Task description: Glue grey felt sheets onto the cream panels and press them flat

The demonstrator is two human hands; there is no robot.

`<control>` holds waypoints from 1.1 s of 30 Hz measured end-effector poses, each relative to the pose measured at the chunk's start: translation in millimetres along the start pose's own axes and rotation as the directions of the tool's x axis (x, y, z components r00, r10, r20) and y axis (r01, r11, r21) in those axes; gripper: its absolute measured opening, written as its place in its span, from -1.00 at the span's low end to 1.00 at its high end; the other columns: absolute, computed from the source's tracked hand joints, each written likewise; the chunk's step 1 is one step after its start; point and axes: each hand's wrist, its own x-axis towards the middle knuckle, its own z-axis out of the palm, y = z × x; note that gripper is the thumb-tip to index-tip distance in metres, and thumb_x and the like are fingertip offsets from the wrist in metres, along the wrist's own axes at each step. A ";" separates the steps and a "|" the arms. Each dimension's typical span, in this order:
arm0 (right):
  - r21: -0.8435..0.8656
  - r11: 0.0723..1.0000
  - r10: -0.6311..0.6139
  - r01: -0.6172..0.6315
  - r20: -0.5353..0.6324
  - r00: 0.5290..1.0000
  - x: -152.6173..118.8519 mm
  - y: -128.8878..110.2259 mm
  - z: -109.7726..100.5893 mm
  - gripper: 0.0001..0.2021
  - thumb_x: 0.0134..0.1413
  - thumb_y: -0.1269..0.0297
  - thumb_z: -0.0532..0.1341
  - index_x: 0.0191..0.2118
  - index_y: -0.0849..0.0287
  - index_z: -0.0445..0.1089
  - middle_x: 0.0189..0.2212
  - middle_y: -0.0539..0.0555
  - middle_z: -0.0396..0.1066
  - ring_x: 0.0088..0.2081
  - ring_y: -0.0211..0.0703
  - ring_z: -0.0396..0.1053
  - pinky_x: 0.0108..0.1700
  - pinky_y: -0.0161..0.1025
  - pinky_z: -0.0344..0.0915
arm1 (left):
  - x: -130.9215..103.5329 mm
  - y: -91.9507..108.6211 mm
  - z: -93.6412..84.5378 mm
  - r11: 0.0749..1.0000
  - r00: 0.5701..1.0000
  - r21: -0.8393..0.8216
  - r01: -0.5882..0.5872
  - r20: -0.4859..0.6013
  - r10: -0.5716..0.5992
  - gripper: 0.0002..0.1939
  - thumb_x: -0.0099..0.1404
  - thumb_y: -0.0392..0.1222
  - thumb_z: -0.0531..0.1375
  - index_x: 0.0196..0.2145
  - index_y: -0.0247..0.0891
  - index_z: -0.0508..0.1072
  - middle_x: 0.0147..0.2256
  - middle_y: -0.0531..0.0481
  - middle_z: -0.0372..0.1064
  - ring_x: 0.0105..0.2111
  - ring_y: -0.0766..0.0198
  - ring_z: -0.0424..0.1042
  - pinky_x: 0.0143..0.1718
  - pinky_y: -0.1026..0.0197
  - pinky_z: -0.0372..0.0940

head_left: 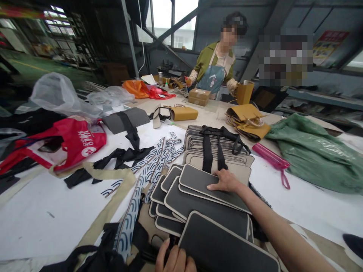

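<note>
Table (207,116): grey panels (208,204) piled, cardboard box (198,99), green bag (314,156).

Bright windows (185,9), dark grey wall (211,28), green floor (31,73), long grey shelf (326,96)

- We see dark grey panels (229,245) edged in beige.
- Our patterned strips (127,223) show blue arcs on white.
- We spot white lettering on a red bag (75,138).
- We see a mustard handbag (184,113).

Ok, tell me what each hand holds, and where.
Left hand: at the left corner of the near panel. Right hand: on the far dark panel, at its far edge. Whether either grips cannot be told.
</note>
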 end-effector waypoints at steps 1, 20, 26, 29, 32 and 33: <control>-0.002 1.000 0.009 -0.009 0.018 1.000 1.6 0.6 1.0 -0.16 -0.43 -0.43 0.10 -0.11 0.17 0.31 -0.17 0.26 0.25 -0.08 0.20 0.20 -0.10 -0.01 0.14 | 0.8 -0.6 -3.1 1.000 0.999 0.002 -0.010 0.035 0.010 -0.74 0.17 -0.42 -0.06 -0.59 -0.20 0.24 -0.61 0.10 0.19 -0.47 0.35 0.22 0.08 0.11 -0.02; 0.071 0.991 -0.110 0.114 -0.062 0.992 -62.0 -26.0 -39.0 -0.59 -0.05 0.10 0.19 -0.08 0.19 0.26 -0.16 0.18 0.34 -0.16 -0.04 0.32 -0.19 -0.29 0.19 | 18.3 8.5 -65.0 0.998 0.760 0.061 0.010 0.648 -0.047 -0.93 0.19 -0.29 0.11 -0.34 -0.17 0.35 -0.42 0.10 0.25 -0.33 0.28 0.20 -0.04 0.06 -0.04; 0.130 0.982 -0.133 0.138 -0.049 0.990 -76.7 -37.5 -36.1 -0.55 -0.13 0.08 0.20 -0.06 0.14 0.29 -0.28 0.16 0.42 -0.25 0.04 0.37 -0.27 -0.20 0.23 | 16.3 9.9 -65.9 0.998 0.716 0.071 0.003 0.696 -0.052 -0.93 0.19 -0.25 0.13 -0.44 -0.22 0.28 -0.46 0.09 0.22 -0.38 0.28 0.19 -0.15 0.10 0.05; 0.259 0.938 -0.244 0.228 0.029 0.969 -87.8 -48.7 -49.9 -0.60 -0.20 0.05 0.22 -0.17 0.10 0.38 -0.32 0.08 0.44 -0.26 0.02 0.37 -0.27 -0.21 0.24 | 16.7 10.8 -69.9 0.996 0.707 0.088 0.018 0.703 -0.075 -0.94 0.20 -0.27 0.12 -0.43 -0.22 0.28 -0.44 0.08 0.23 -0.37 0.26 0.20 -0.17 0.10 0.07; 0.323 0.909 -0.345 0.263 0.232 0.909 -102.3 -67.2 -61.0 -0.68 -0.18 0.03 0.19 -0.32 0.13 0.44 -0.39 0.05 0.45 -0.31 0.00 0.38 -0.31 -0.22 0.26 | 18.6 11.6 -75.4 0.997 0.683 0.074 0.021 0.728 -0.069 -0.96 0.22 -0.29 0.08 -0.40 -0.22 0.29 -0.42 0.07 0.24 -0.35 0.25 0.21 -0.17 0.09 0.08; 0.292 0.919 -0.349 0.265 0.290 0.891 -105.7 -74.0 -60.4 -0.70 -0.17 0.05 0.19 -0.35 0.14 0.45 -0.40 0.06 0.46 -0.31 0.01 0.38 -0.31 -0.21 0.26 | 19.4 11.5 -76.6 0.998 0.676 0.067 0.021 0.734 -0.063 -0.96 0.22 -0.30 0.07 -0.38 -0.22 0.29 -0.41 0.07 0.25 -0.35 0.25 0.21 -0.17 0.09 0.08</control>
